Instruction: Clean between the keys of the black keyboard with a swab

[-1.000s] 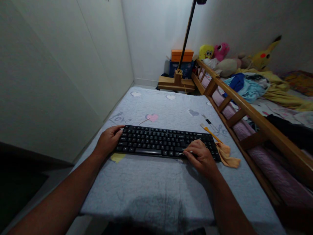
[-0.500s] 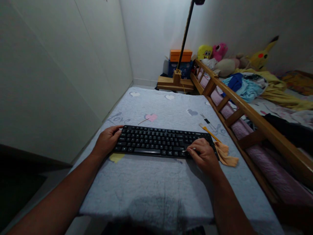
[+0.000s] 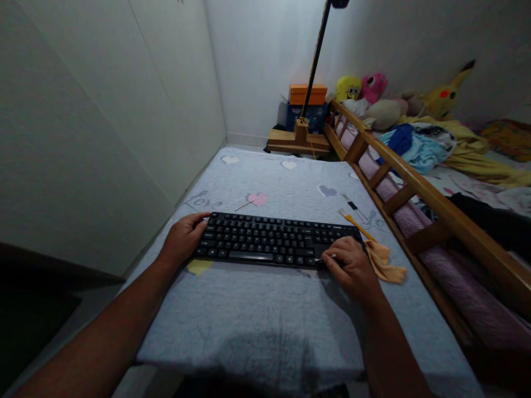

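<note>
A black keyboard (image 3: 257, 239) lies flat on the cloth-covered table (image 3: 249, 320). My left hand (image 3: 183, 237) grips its left end, thumb along the upper corner and the other fingers partly hidden at the edge. Over the keyboard's lower right part, my right hand (image 3: 350, 264) pinches a thin cotton swab (image 3: 319, 260), whose tip points left at the keys near the bottom edge. Another cotton swab (image 3: 244, 205) rests on the cloth behind the keyboard, across a pink heart print.
Right of the keyboard lie an orange cloth (image 3: 384, 262), a yellow-handled brush (image 3: 359, 225) and a thin tool with a black band (image 3: 352, 205). A wooden bed rail (image 3: 415, 177) runs along the table's right side. A lamp-like stand (image 3: 299, 138) is behind the table.
My right hand with the cotton swab has shifted slightly right along the keyboard's lower edge. My left hand stays on the left end, and the view has moved very slightly.
</note>
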Demonstrator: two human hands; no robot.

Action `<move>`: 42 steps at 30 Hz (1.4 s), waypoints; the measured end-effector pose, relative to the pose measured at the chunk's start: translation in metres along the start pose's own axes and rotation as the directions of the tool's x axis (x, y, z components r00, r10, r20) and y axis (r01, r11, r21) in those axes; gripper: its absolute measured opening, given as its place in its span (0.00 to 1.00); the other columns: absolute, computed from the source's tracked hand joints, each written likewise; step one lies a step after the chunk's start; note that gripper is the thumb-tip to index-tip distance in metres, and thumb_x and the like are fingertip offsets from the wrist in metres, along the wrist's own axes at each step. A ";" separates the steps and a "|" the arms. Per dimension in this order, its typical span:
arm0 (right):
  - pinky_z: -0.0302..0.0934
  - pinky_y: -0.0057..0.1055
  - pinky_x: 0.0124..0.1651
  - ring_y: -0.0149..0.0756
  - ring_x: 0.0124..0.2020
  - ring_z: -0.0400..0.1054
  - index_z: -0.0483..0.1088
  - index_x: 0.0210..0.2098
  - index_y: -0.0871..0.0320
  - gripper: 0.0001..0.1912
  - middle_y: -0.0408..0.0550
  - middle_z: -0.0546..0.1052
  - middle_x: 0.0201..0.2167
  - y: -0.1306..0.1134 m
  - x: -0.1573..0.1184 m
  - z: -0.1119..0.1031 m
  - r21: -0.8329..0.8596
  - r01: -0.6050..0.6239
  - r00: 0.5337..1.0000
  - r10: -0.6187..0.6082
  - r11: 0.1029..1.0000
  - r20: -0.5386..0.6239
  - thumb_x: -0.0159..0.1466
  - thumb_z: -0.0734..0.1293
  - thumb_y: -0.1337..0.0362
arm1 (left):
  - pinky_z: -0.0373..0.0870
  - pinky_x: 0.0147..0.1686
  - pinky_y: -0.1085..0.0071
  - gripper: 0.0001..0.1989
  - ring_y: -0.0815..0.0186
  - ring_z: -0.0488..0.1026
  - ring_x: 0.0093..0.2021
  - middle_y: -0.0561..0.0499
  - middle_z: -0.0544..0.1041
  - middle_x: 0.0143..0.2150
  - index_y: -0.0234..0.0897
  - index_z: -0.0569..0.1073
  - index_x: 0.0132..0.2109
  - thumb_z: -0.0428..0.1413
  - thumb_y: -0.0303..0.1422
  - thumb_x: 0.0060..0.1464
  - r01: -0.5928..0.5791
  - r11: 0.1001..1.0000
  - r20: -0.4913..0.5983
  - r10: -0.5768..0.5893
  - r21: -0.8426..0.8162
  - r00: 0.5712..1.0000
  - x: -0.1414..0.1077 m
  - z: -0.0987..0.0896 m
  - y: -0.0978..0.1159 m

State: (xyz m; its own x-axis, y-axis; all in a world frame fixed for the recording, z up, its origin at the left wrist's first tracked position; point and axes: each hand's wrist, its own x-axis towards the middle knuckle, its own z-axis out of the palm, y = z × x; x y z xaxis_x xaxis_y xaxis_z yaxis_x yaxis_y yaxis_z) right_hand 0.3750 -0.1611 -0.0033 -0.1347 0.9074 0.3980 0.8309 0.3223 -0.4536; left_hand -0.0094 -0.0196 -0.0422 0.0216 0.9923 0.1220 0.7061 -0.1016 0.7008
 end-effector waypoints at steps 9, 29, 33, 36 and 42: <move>0.55 0.41 0.44 0.40 0.38 0.64 0.74 0.28 0.55 0.11 0.47 0.75 0.28 -0.005 -0.005 -0.001 0.009 0.017 0.999 -0.017 1.000 0.047 0.66 0.64 0.67 | 0.67 0.59 0.58 0.26 0.53 0.75 0.52 0.43 0.80 0.52 0.36 0.78 0.54 0.49 0.45 0.56 -0.011 1.000 0.010 0.011 0.001 1.000 0.002 0.001 -0.007; 0.58 0.40 0.43 0.40 0.38 0.65 0.74 0.28 0.55 0.12 0.48 0.75 0.28 -0.008 -0.002 0.006 0.084 -0.004 1.000 0.003 0.996 0.019 0.67 0.64 0.65 | 0.68 0.57 0.58 0.24 0.53 0.76 0.51 0.45 0.81 0.51 0.38 0.79 0.52 0.49 0.44 0.55 -0.023 1.000 -0.006 0.023 0.002 1.000 0.001 0.000 0.000; 0.58 0.41 0.44 0.41 0.39 0.65 0.75 0.31 0.54 0.09 0.48 0.76 0.29 -0.001 -0.002 0.005 0.096 -0.041 0.997 0.048 0.995 -0.065 0.67 0.65 0.65 | 0.70 0.56 0.58 0.24 0.52 0.77 0.49 0.45 0.81 0.50 0.39 0.79 0.51 0.49 0.44 0.55 -0.015 1.000 -0.012 0.015 0.002 1.000 0.001 0.001 0.000; 0.58 0.42 0.46 0.42 0.40 0.64 0.77 0.34 0.54 0.08 0.47 0.77 0.31 0.004 -0.001 0.009 0.080 -0.069 0.990 0.078 0.994 -0.114 0.67 0.65 0.65 | 0.70 0.55 0.58 0.25 0.52 0.77 0.49 0.45 0.81 0.50 0.38 0.79 0.51 0.49 0.44 0.55 -0.016 1.000 -0.013 0.016 0.010 1.000 0.002 0.001 -0.002; 0.58 0.43 0.46 0.42 0.41 0.65 0.78 0.35 0.54 0.09 0.48 0.78 0.32 0.005 0.004 0.019 0.072 -0.047 0.995 0.053 0.996 -0.081 0.68 0.65 0.64 | 0.69 0.57 0.58 0.25 0.52 0.76 0.50 0.44 0.80 0.51 0.37 0.78 0.52 0.48 0.45 0.56 -0.022 1.000 -0.005 0.023 0.021 1.000 0.001 0.000 -0.003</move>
State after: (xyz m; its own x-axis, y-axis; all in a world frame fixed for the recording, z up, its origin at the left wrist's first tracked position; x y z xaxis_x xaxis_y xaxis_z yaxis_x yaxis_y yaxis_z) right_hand 0.3686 -0.1510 -0.0193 -0.0459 0.8984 0.4369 0.7955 0.2974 -0.5279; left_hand -0.0112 -0.0181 -0.0444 0.0340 0.9894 0.1413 0.7204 -0.1222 0.6827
